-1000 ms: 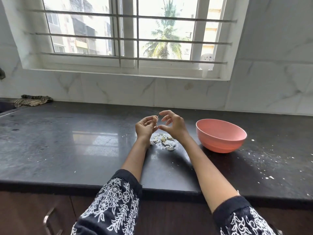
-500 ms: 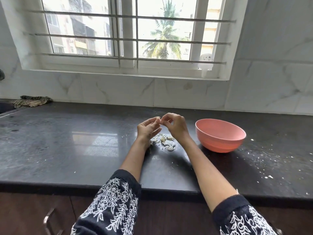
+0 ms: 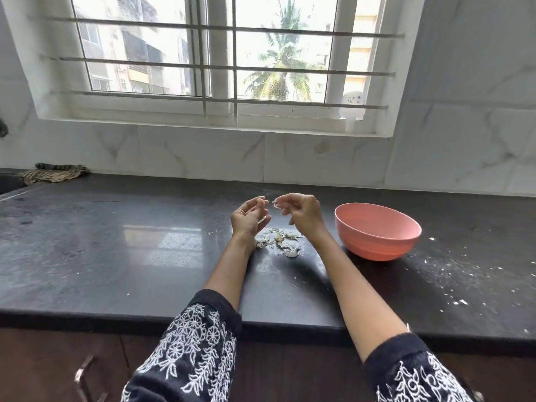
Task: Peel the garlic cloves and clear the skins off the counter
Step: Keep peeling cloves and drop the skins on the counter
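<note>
Garlic clove (image 3: 260, 202) pinched at left hand (image 3: 249, 220) fingertips, above the skins pile (image 3: 280, 242), left of the bowl (image 3: 377, 231). Likely small, light, firm, slick once bare; best held at its ends. Too small to tell its long axis or pointing. Right hand (image 3: 301, 214) pinches a skin flake (image 3: 275, 204), just apart from the clove: probably papery, weightless, tears easily. Pile lies on counter (image 3: 116, 242), bowl just right of it.

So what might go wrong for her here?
The skin flake pinched in the right hand could drift away from the skin pile, adding to the crumbs right of the pink bowl. The small clove in the left hand might slip onto the counter.
</note>
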`<state>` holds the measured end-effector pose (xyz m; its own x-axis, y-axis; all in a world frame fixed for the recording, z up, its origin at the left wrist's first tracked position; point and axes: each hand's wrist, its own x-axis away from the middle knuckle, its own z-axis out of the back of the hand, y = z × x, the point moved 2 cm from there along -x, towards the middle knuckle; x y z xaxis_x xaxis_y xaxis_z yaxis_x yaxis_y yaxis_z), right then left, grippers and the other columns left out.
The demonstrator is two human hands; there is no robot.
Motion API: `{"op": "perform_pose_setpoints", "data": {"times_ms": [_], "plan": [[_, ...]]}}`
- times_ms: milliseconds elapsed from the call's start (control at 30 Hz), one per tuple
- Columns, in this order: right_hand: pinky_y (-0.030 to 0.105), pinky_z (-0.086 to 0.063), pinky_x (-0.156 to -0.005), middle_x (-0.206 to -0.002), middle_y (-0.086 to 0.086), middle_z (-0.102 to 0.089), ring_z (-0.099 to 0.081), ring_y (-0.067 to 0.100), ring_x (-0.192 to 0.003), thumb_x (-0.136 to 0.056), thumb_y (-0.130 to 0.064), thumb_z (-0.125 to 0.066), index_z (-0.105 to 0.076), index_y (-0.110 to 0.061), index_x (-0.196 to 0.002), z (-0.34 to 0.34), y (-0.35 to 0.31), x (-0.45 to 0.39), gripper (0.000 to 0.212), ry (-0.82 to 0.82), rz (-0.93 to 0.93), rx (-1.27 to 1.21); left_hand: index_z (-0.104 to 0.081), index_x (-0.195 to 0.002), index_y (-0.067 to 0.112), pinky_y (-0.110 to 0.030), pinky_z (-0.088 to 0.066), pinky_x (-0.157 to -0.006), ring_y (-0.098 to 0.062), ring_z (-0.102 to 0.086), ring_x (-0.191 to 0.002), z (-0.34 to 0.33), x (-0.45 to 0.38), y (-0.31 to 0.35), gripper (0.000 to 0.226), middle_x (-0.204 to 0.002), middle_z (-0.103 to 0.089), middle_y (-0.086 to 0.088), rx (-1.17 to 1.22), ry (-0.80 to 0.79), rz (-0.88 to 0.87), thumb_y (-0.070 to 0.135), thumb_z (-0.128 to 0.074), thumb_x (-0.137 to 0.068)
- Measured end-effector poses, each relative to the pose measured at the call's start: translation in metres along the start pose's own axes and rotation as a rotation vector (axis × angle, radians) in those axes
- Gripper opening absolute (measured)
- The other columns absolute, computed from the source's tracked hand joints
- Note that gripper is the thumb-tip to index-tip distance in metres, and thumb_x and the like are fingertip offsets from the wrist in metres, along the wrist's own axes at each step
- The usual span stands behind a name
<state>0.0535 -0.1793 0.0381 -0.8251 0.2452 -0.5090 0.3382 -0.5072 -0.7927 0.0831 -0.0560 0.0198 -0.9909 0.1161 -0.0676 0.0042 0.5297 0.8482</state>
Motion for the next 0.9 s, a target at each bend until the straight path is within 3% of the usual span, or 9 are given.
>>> {"op": "perform_pose_setpoints", "data": {"times_ms": [100,200,333,433,567,667,767,900], "plan": [[0.016,-0.042,-0.039,-0.078,0.01,-0.07,-0.056,0.007,-0.058,-0.094,-0.01,-0.051,-0.069,-0.008,-0.087,0.0,-0.0027,0.0004,0.019,0.031,-0.018,-0.045,-0.06,-0.084,0.014,-0.018,-0.055,-0.059,-0.01,-0.056,-0.069,-0.0002,-0.0008,-0.0004,0.009,-0.085,-0.063,0.0,-0.007,-0.001,-0.004,0.009,-0.057,-0.091],[0.016,-0.043,-0.039,-0.073,0.007,-0.069,-0.055,0.007,-0.058,-0.094,-0.022,-0.055,-0.069,-0.008,-0.079,0.0009,-0.003,0.0004,0.025,0.047,0.004,-0.012,-0.06,-0.085,0.014,-0.019,-0.056,-0.06,-0.01,-0.055,-0.069,0.0003,-0.0009,-0.0001,0.009,-0.085,-0.064,0.0,-0.009,0.0,-0.011,0.009,-0.056,-0.091],[0.017,-0.044,-0.041,-0.066,0.002,-0.064,-0.051,0.002,-0.05,-0.078,-0.008,-0.072,-0.067,-0.01,-0.073,0.0012,-0.0008,0.0009,0.007,0.009,0.02,0.032,-0.06,-0.085,0.014,-0.019,-0.056,-0.061,-0.01,-0.057,-0.07,0.0004,-0.0003,-0.0002,0.009,-0.085,-0.064,0.0,-0.022,-0.008,-0.017,0.009,-0.056,-0.092],[0.017,-0.043,-0.046,-0.065,-0.009,-0.061,-0.051,-0.003,-0.048,-0.075,0.002,-0.069,-0.065,-0.013,-0.073,0.0015,-0.0006,0.0005,0.016,0.007,0.006,0.031,-0.06,-0.085,0.014,-0.019,-0.056,-0.062,-0.01,-0.056,-0.069,0.0004,-0.0001,-0.0009,0.01,-0.085,-0.063,0.0,-0.034,-0.01,-0.024,0.009,-0.056,-0.092],[0.027,-0.044,-0.055,-0.062,-0.009,-0.06,-0.049,0.004,-0.052,-0.082,-0.012,-0.066,-0.068,-0.018,-0.074,0.0015,-0.0025,0.0001,0.01,0.047,-0.005,0.02,-0.061,-0.085,0.015,-0.019,-0.056,-0.063,-0.01,-0.056,-0.068,0.0008,-0.0002,-0.0012,0.011,-0.085,-0.064,0.001,-0.048,-0.009,-0.026,0.009,-0.056,-0.092],[0.038,-0.045,-0.058,-0.058,-0.004,-0.058,-0.047,0.009,-0.051,-0.085,-0.022,-0.064,-0.065,-0.019,-0.064,0.0023,-0.0026,0.0001,0.021,0.068,-0.008,0.022,-0.061,-0.084,0.015,-0.02,-0.056,-0.064,-0.01,-0.056,-0.068,0.0004,-0.0002,-0.001,0.011,-0.085,-0.064,0.002,-0.054,-0.012,-0.029,0.009,-0.056,-0.092],[0.031,-0.044,-0.057,-0.057,-0.007,-0.057,-0.048,0.007,-0.051,-0.077,-0.016,-0.07,-0.06,-0.023,-0.062,0.0023,-0.0023,0.0003,0.02,0.066,-0.041,-0.008,-0.061,-0.084,0.015,-0.018,-0.056,-0.063,-0.01,-0.056,-0.068,0.0002,0.0002,-0.0012,0.011,-0.085,-0.064,0.002,-0.057,-0.016,-0.032,0.009,-0.057,-0.092],[0.019,-0.041,-0.047,-0.074,0.008,-0.069,-0.056,0.011,-0.056,-0.076,-0.003,-0.067,-0.063,-0.022,-0.07,0.0012,-0.0058,0.0029,0.021,0.01,-0.047,-0.038,-0.062,-0.084,0.015,-0.017,-0.056,-0.062,-0.01,-0.056,-0.068,0.0008,0.0003,-0.0017,0.011,-0.084,-0.064,0.002,-0.071,-0.022,-0.046,0.009,-0.057,-0.091]]}}
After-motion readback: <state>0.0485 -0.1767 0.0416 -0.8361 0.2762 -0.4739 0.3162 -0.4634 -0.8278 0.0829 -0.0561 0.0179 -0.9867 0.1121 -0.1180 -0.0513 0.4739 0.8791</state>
